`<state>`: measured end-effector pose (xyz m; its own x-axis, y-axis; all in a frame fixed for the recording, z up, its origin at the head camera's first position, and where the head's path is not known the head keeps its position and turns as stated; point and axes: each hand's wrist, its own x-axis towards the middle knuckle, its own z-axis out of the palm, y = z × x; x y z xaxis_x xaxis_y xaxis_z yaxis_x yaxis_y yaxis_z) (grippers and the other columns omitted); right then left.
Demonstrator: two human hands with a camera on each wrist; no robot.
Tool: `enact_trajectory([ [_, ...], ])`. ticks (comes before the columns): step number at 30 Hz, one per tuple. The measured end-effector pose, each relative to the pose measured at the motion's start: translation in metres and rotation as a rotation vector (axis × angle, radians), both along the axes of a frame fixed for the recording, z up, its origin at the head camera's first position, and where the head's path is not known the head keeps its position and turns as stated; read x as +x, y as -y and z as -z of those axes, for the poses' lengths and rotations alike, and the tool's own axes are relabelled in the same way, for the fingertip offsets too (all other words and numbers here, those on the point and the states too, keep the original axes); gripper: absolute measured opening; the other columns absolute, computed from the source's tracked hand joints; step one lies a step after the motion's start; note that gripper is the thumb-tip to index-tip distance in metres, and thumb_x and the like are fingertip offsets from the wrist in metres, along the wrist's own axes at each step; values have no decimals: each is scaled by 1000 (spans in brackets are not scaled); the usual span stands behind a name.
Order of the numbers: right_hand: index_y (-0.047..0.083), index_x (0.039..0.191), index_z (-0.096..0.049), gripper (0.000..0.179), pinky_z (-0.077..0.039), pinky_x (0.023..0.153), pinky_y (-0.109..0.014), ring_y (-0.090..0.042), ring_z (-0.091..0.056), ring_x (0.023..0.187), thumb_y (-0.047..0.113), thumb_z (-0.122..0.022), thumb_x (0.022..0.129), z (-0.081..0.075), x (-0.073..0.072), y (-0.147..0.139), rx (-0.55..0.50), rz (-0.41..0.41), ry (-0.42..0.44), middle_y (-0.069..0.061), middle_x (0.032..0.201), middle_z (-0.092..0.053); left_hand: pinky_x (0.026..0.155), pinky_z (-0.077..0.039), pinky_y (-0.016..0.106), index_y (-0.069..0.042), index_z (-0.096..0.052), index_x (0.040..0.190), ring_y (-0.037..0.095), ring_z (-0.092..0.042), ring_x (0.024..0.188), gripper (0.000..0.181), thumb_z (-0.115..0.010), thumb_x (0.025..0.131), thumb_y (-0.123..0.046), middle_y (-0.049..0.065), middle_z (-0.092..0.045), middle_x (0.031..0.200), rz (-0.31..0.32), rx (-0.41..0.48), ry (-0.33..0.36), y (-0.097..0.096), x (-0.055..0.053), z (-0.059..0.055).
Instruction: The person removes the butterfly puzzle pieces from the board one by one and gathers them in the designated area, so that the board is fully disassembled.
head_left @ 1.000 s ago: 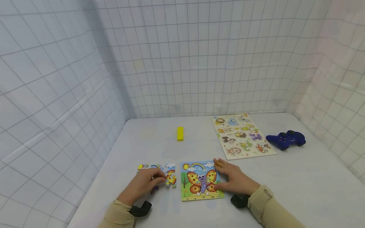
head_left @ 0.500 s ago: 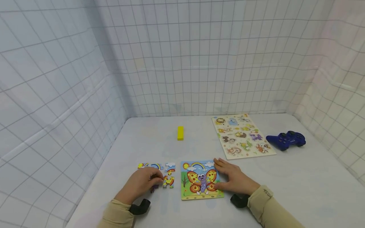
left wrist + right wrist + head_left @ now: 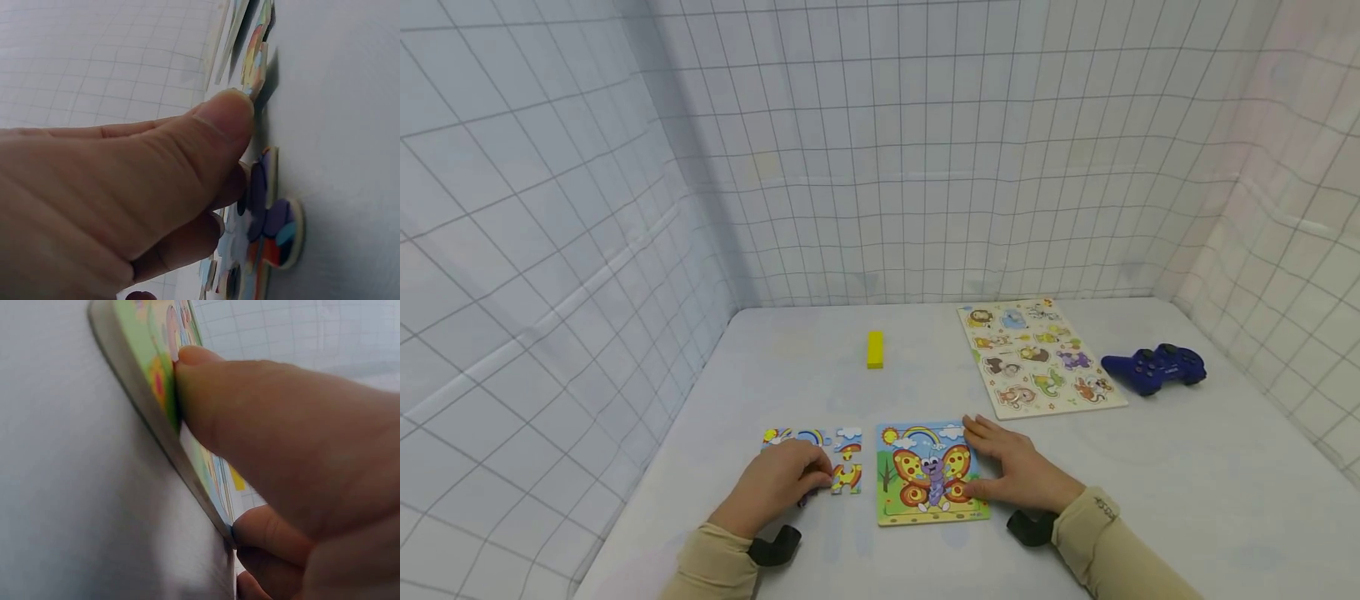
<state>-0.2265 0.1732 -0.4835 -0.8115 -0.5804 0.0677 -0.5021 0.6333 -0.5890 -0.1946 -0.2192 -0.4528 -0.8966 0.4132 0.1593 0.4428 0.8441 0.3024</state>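
My left hand (image 3: 786,483) pinches a yellow-and-orange jigsaw piece (image 3: 847,478) between thumb and forefinger, close to the table. Just beyond it lies a cloud-patterned jigsaw piece (image 3: 848,438). Other pieces, including a sun-and-rainbow piece (image 3: 772,435), are partly hidden behind this hand. In the left wrist view, a purple jigsaw piece (image 3: 273,215) is below the fingertips. My right hand (image 3: 1018,471) rests at the right side of a square butterfly picture board (image 3: 913,512). Its thumb lies on the printed face, and its fingers touch the far right corner.
A yellow block (image 3: 875,350) stands behind the pieces. At the back right lies an animal puzzle board (image 3: 1026,400), with a blue game controller (image 3: 1157,369) beside it. White gridded cloth walls (image 3: 887,167) enclose the white table (image 3: 805,350).
The pinched jigsaw piece has shifted left and then back right, ending slightly nearer me and straighter, below the cloud-patterned piece. My right hand has stayed on the butterfly board.
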Motion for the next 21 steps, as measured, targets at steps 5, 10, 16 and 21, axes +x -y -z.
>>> enact_trajectory([
  [5,5,156,-42,93,-21,115,-73,-41,-20,156,60,-74,88,0,0,1,-2,1,3,-11,167,-31,71,-50,26,-29,-74,86,-2,-53,77,8,-83,87,-29,-21,-65,83,-43,-39,-28,0,2,-3],
  [10,5,155,-43,92,-20,116,-72,-40,-20,156,60,-74,88,0,0,2,1,-1,4,-11,168,-30,65,-46,23,-29,-75,91,-2,-51,75,11,-84,86,-33,-21,-62,82,-103,6,-82,-8,6,-6],
  [16,4,154,-44,92,-20,116,-72,-40,-21,156,61,-74,87,0,-1,1,7,-1,-5,-12,167,-31,60,-40,19,-23,-72,123,-2,-48,75,60,-76,82,-66,-19,-56,88,92,-74,-93,-45,14,8],
  [21,4,155,-43,91,-20,116,-72,-40,-21,156,59,-73,89,-2,0,0,5,9,8,-12,168,-30,55,-35,20,-23,-71,130,1,-42,72,74,-69,80,-78,-13,-54,94,184,-161,-102,-66,19,15],
])
